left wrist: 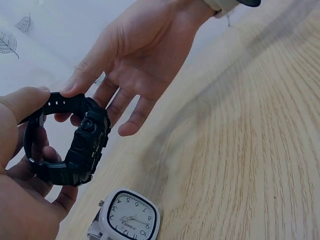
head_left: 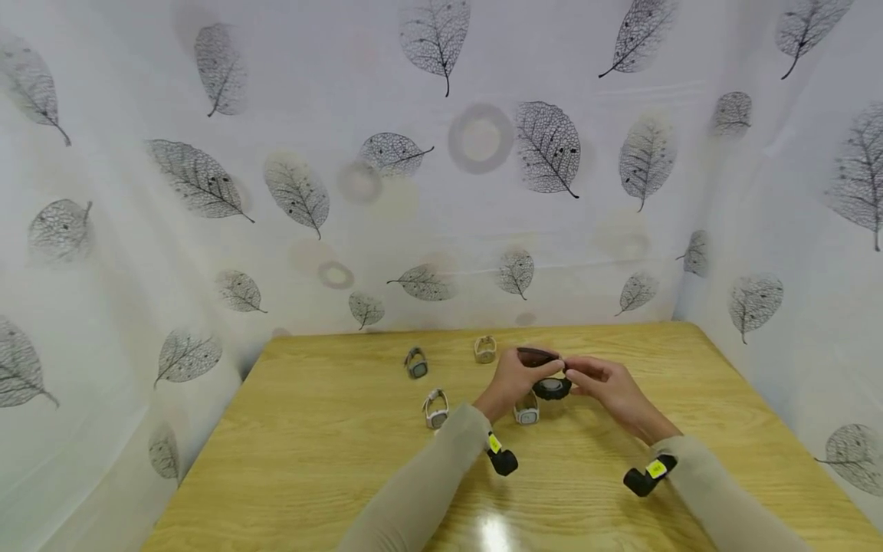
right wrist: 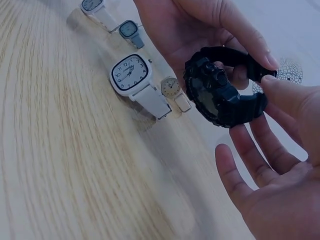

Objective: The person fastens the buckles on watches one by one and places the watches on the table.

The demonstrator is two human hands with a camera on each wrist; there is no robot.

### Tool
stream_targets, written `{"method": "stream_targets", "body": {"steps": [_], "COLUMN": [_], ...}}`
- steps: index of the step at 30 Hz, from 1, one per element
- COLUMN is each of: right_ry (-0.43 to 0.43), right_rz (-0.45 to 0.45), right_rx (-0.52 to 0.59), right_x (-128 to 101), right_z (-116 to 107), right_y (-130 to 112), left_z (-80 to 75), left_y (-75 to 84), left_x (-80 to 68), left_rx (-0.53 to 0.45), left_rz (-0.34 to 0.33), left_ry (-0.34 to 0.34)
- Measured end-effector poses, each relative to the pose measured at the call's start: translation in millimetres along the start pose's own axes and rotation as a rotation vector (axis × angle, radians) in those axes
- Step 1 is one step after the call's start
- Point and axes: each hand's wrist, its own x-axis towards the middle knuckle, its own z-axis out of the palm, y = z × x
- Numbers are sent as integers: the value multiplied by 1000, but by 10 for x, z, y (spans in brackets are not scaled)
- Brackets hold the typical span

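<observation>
Head view: we see two hands meeting above a light wooden table [head_left: 331, 475], at about 12 o'clock from the person's body, with leaf-printed white curtains [head_left: 207, 176] hanging behind and to both sides. Between the hands is a chunky black watch [head_left: 552, 388], lifted off the table.

Our left hand [head_left: 513, 377] grips the black watch: in the left wrist view the thumb [left wrist: 20, 102] lies over the top of the strap and the other fingers curl under it, so the watch case [left wrist: 90, 142] sits at roughly 3 o'clock from the palm. Our right hand [head_left: 607, 383] is mostly spread, palm turned up; in the right wrist view its thumb and forefinger tip [right wrist: 267, 60] pinch the free end of the strap, while the remaining fingers [right wrist: 235, 172] stay straight beneath the watch, at about 6 o'clock from it, not touching it.

On the table just below the held watch, at its 7 o'clock in the head view, stands a white square-faced watch [head_left: 526, 412]. Farther left at 9 o'clock lies another white watch [head_left: 435, 408]. Toward the far edge are a grey watch [head_left: 416, 363] at 10 o'clock and a beige watch [head_left: 485, 349] at 11 o'clock, each well apart from the hands.
</observation>
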Motion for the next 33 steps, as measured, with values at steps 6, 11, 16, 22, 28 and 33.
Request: {"method": "stream_targets", "body": {"steps": [6, 11, 16, 22, 28, 33], "right_ry": [-24, -9, 3, -40, -112, -129], "right_rz": [-31, -74, -95, -129, -158, -165], "right_rx": [-6, -122, -284, -420, -467, -485], "right_x": [-19, 28, 192, 344, 405, 416], "right_z": [-65, -195, -242, -182, -99, -71], "right_y": [12, -159, -395, -590, -672, -671], "left_z": [13, 35, 58, 86, 82, 69], "left_y": [-20, -6, 45, 69, 99, 72], "left_x": [24, 84, 96, 90, 74, 73], "left_rx": [74, 348, 545, 620, 667, 654], "left_rz": [48, 169, 230, 244, 275, 283], "left_ry": [-9, -18, -62, -105, -137, -158]}}
